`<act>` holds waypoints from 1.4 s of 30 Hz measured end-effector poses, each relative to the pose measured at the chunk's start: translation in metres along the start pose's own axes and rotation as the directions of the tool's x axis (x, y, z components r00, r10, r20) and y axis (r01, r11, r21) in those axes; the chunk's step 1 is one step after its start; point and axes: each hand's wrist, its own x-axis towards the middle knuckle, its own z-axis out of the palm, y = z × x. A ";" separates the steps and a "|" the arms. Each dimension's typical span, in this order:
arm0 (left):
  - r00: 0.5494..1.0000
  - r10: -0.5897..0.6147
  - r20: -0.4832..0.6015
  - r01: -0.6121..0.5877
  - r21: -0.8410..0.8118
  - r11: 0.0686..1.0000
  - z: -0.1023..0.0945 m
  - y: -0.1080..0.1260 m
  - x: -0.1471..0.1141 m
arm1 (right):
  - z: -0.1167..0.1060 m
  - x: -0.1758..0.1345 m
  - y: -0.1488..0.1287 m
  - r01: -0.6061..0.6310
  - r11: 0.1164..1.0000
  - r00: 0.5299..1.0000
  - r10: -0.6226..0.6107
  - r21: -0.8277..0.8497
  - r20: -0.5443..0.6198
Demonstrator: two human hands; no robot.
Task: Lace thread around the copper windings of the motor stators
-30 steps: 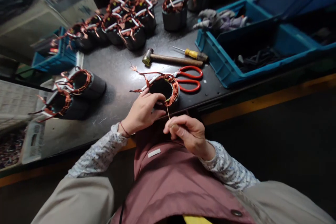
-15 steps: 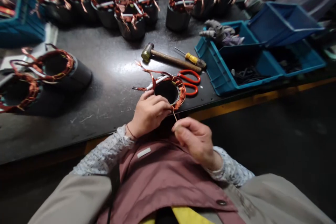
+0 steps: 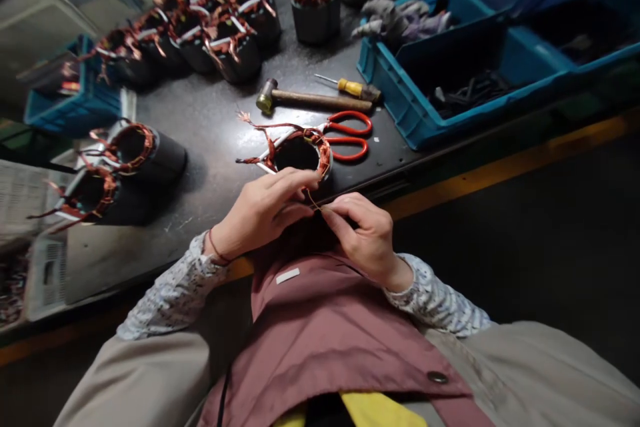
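Observation:
A motor stator (image 3: 325, 159) with copper windings and white sleeved leads stands at the bench's near edge. My left hand (image 3: 263, 212) lies against its near rim, fingers stretched out and thumb apart from them. From the windings a thin yellowish cord (image 3: 312, 199) runs toward me. Its end is pinched between the thumb and fingers of my right hand (image 3: 367, 230), just in front of the stator. Red-handled scissors (image 3: 350, 147) lie touching or close beside the stator's right side; their blades are hidden behind it.
Behind the stator lie a hammer (image 3: 320, 100) and a yellow-handled screwdriver (image 3: 357, 89). Blue bins (image 3: 415, 117) stand to the right, with grey gloves (image 3: 400, 20) on one. Two stators (image 3: 167, 153) sit at left, and several more (image 3: 240, 60) at the back.
My left fingers have straightened from a curled grip at the rim. My right hand has come closer to the stator and now pinches the cord nearer the left thumb. The view has shifted.

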 end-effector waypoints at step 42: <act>0.924 -0.128 0.360 0.066 0.179 0.982 -0.020 -0.044 0.050 | 0.037 0.003 0.022 -0.100 0.992 0.990 0.092 -0.075 -0.111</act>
